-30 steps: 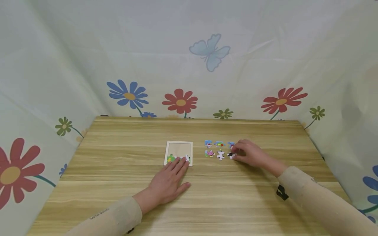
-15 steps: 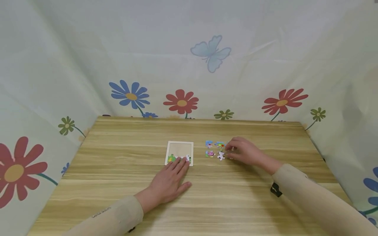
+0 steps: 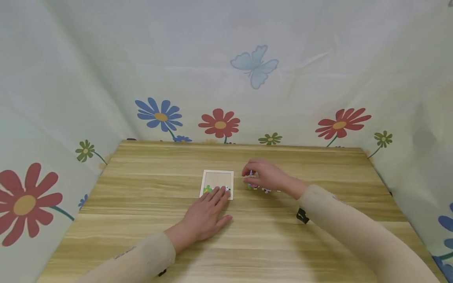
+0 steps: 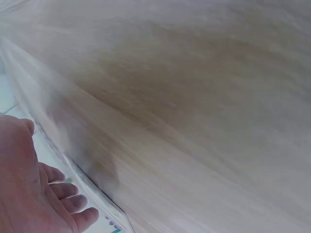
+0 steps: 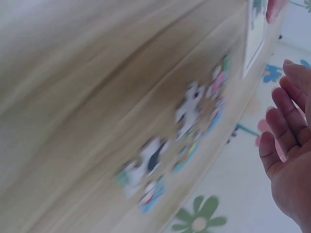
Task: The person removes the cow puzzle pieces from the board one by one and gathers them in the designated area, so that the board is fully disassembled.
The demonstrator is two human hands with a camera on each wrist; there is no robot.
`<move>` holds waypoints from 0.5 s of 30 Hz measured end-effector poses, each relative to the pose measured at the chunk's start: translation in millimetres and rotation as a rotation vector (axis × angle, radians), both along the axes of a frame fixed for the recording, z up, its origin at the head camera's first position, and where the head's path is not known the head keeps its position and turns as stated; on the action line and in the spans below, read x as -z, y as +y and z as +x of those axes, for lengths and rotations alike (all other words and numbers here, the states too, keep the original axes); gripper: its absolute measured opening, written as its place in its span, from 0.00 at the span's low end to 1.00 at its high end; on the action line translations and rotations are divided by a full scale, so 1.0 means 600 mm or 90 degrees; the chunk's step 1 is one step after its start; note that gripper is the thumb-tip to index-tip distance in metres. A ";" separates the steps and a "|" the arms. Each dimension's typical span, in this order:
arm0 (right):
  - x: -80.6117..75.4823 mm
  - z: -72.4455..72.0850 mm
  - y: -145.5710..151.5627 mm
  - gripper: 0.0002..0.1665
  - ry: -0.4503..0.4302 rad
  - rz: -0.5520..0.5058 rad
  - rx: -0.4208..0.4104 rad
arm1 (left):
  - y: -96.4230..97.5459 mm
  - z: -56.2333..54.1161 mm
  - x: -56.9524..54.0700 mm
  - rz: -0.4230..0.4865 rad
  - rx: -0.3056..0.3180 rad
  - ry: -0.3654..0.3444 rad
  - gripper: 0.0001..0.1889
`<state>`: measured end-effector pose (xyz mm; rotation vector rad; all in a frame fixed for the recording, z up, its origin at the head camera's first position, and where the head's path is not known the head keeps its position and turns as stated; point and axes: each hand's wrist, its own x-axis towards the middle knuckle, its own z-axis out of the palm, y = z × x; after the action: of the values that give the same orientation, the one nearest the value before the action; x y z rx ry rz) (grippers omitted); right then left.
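Observation:
A square puzzle frame [image 3: 218, 171] lies flat near the middle of the table, a green piece [image 3: 207, 189] in its lower left corner. My left hand [image 3: 203, 216] rests on the frame's near edge with fingers straight, covering part of the pieces there. To its right, my right hand [image 3: 266, 175] hovers over the left end of the loose jigsaw pieces, fingers loosely bent. In the right wrist view a white piece [image 5: 189, 109], a black-and-white piece [image 5: 153, 158], a pink-and-green piece [image 5: 219, 80] and others lie on the wood; no piece shows in that hand [image 5: 291, 141].
The wood-grain table [image 3: 170, 161] ends in a straight far edge. Behind and beside it hangs a pale cloth [image 3: 191, 74] printed with flowers and a butterfly. A dark strap [image 3: 302, 216] sticks out under the right sleeve [image 3: 329, 208].
My right hand has moved left across the loose pieces, from their right end to their left end. My left hand has stayed on the frame. The head view has shifted slightly.

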<state>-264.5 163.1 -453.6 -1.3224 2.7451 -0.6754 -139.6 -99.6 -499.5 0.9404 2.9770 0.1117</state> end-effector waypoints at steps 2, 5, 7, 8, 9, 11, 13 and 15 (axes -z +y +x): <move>0.001 -0.002 -0.020 0.08 -0.011 0.003 -0.005 | 0.001 0.004 0.000 0.005 -0.006 0.001 0.40; 0.004 -0.006 -0.046 0.08 -0.028 0.013 -0.008 | 0.003 0.009 0.000 0.009 -0.010 0.000 0.40; 0.005 -0.009 -0.062 0.09 -0.048 0.019 -0.011 | 0.005 0.012 0.001 0.010 -0.011 -0.001 0.40; 0.006 -0.010 -0.070 0.09 -0.056 0.024 -0.015 | 0.006 0.014 0.002 0.007 -0.011 -0.001 0.40; 0.006 -0.012 -0.077 0.10 -0.063 0.027 -0.020 | 0.007 0.016 0.004 0.005 -0.011 0.002 0.40; 0.006 -0.015 -0.093 0.11 -0.076 0.036 -0.032 | 0.009 0.018 0.008 0.001 -0.013 0.008 0.40; 0.007 -0.019 -0.109 0.11 -0.082 0.050 -0.048 | 0.011 0.020 0.012 -0.001 -0.014 0.009 0.40; 0.007 -0.023 -0.125 0.12 -0.087 0.064 -0.063 | 0.012 0.021 0.016 -0.001 -0.016 0.006 0.40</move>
<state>-278.5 88.0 -458.1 -1.3283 2.5510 -0.5894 -127.0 -92.3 -508.9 0.9068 2.9974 0.1062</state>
